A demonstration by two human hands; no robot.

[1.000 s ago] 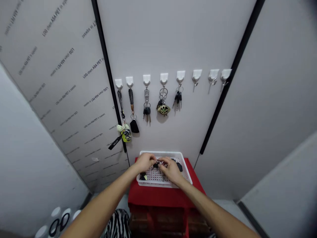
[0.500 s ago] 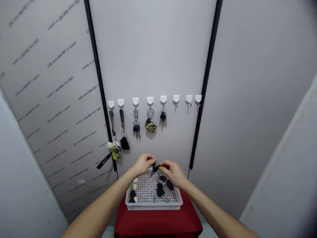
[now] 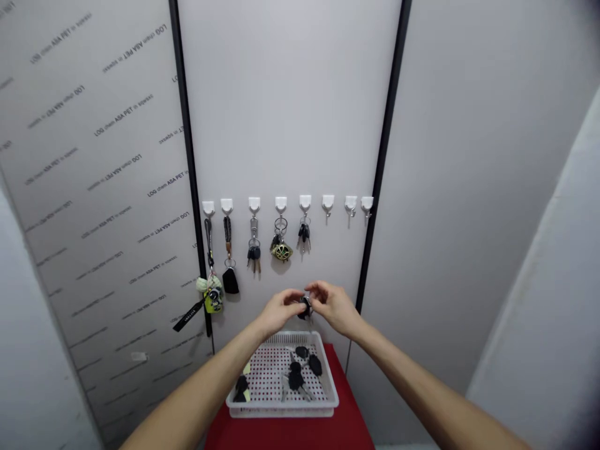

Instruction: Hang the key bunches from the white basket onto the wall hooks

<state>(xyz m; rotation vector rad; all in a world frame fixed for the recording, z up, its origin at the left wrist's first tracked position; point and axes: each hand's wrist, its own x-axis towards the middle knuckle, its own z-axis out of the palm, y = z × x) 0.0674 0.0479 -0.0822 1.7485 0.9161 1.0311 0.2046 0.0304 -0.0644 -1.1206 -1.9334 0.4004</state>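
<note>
Between my two hands hangs a small bunch of black-headed keys, above the far rim of a white basket. My left hand pinches the bunch from the left. On the other side, the thumb and fingers of my right hand close in at the top of the keys; the exact grip is hard to make out. Inside the basket lie more black-headed keys on the right, and dark keys with pale yellow tags on the left, partly behind my left forearm.
White hooks run in a row along the wall. Key bunches hang from the left ones, including a gold eye-shaped keyring and a black fob. Three bare hooks are at the right. A red cloth lies under the basket.
Both hands have lifted the key bunch up and slightly right, away from the basket. My right fingers have shifted toward its top. The view has moved a little.
</note>
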